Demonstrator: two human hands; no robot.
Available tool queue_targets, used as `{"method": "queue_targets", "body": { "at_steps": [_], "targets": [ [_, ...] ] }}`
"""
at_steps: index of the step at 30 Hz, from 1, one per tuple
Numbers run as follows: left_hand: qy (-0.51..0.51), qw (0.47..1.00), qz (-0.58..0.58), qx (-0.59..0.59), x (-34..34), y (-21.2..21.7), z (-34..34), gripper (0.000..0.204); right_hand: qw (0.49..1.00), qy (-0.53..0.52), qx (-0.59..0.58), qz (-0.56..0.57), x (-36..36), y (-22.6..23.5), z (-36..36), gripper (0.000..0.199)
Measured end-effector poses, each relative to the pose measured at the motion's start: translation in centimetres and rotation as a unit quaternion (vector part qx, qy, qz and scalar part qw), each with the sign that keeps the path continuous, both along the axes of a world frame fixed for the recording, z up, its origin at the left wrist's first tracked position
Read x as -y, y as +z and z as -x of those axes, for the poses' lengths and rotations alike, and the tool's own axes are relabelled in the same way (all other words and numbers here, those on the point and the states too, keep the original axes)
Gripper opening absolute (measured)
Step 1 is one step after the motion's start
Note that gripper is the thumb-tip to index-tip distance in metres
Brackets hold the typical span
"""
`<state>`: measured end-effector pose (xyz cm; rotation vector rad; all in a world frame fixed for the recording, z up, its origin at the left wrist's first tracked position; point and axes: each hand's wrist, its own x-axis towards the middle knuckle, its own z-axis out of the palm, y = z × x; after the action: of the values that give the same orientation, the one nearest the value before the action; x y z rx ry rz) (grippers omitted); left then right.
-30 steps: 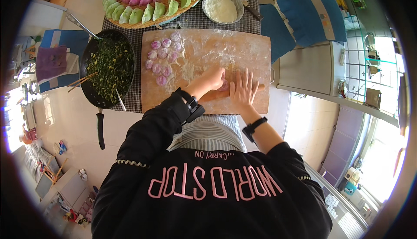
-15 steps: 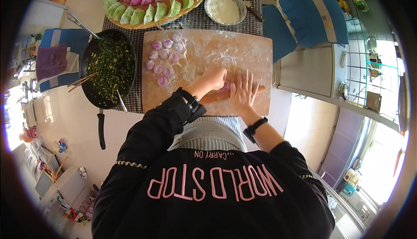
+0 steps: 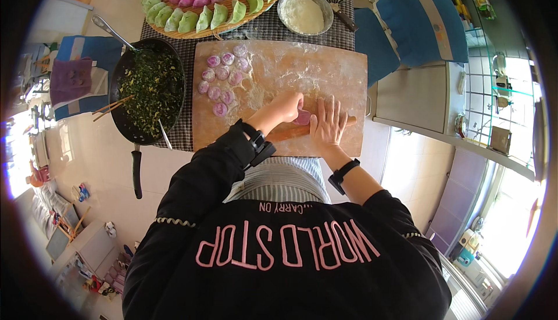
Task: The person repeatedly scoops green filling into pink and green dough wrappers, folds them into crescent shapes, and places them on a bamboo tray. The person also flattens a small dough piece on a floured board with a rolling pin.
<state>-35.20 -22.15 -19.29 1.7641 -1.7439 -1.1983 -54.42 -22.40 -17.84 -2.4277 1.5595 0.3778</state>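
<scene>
On the floured wooden board [image 3: 273,67] lies a small pink dough wrapper [image 3: 302,117]. My left hand [image 3: 283,107] is closed, its fingertips pinching the wrapper's edge. Flat on a wooden rolling pin [image 3: 290,133] rests my right hand [image 3: 328,123], fingers stretched out and palm down. The pin lies along the wrapper's near side, partly hidden under both my hands. Several round pink dough pieces [image 3: 222,73] sit at the board's left, dusted with flour.
A pan [image 3: 181,96] of chopped green filling, with a spoon and chopsticks, stands left of the board. Beyond it are a woven tray [image 3: 226,27] of green and pink dumplings and a metal bowl [image 3: 281,13] of flour. A blue-covered chair [image 3: 407,29] is at the right.
The pink wrapper looks a little flatter and wider beside the pin. My hands stay nearly in place, and the whole view has shifted slightly.
</scene>
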Motion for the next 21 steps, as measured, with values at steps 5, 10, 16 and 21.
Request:
{"method": "queue_targets", "body": {
  "at_steps": [5,10,16,21],
  "targets": [
    [0.049,0.998,0.019,-0.025,0.5,0.6,-0.1,0.011,0.989,-0.037,0.122,0.077,5.5,-2.2,-4.4,0.063],
    [0.021,0.997,-0.044,0.055,1.8,1.3,0.7,0.015,0.975,-0.022,0.176,0.135,6.2,-2.4,-4.9,0.063],
    [-0.008,0.999,-0.037,-0.024,-0.5,0.4,-0.6,0.016,0.996,0.018,0.052,0.073,0.8,-1.1,-0.8,0.062],
    [0.05,0.999,-0.015,0.001,1.2,0.5,0.4,0.012,0.986,-0.038,0.135,0.089,7.3,-2.1,-6.1,0.063]
  ]
}}
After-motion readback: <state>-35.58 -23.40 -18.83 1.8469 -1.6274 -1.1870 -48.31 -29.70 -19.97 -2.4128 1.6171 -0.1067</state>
